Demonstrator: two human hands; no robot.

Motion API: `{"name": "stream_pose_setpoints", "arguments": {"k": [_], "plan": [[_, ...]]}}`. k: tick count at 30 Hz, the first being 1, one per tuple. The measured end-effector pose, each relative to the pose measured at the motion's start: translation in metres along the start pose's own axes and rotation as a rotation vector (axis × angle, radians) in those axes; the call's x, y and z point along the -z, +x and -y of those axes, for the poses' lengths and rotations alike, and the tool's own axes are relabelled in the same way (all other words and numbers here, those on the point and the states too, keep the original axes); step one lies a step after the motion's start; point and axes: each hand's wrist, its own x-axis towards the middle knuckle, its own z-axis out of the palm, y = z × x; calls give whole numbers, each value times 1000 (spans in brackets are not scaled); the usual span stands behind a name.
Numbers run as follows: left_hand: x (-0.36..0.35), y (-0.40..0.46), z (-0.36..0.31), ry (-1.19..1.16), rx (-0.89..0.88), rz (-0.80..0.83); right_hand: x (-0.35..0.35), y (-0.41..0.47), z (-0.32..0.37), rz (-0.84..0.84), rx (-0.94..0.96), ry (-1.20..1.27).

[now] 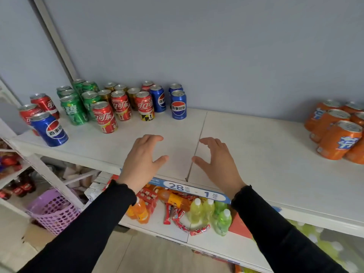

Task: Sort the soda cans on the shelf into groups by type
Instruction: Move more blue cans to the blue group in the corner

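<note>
Left hand point(140, 158) and right hand point(214, 160): both spread and empty, hovering over the white shelf point(246, 154). Far left of them: mixed red, green, gold, blue soda cans point(110, 103), upright. Far right: orange soda cans point(334, 129), grouped.

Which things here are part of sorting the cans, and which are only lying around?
For the job: red cans, green cans, blue cans, gold cans, orange cans, shelf.
Lying about: bottles, purple basket, price label.
</note>
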Motion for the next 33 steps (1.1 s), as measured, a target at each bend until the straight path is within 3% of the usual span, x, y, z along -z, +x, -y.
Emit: {"name": "stream_pose_setpoints", "arguments": {"k": [9, 20, 26, 33], "plan": [[28, 104, 53, 79, -68, -6, -42, 83, 31, -49, -177, 182], [-1, 267, 101, 232, -22, 28, -106, 201, -1, -116, -365, 294], [-11, 314, 105, 377, 2, 124, -138, 237, -12, -216, -404, 302], [-14, 331, 102, 509, -97, 175, -157, 251, -9, -319, -481, 293]]}}
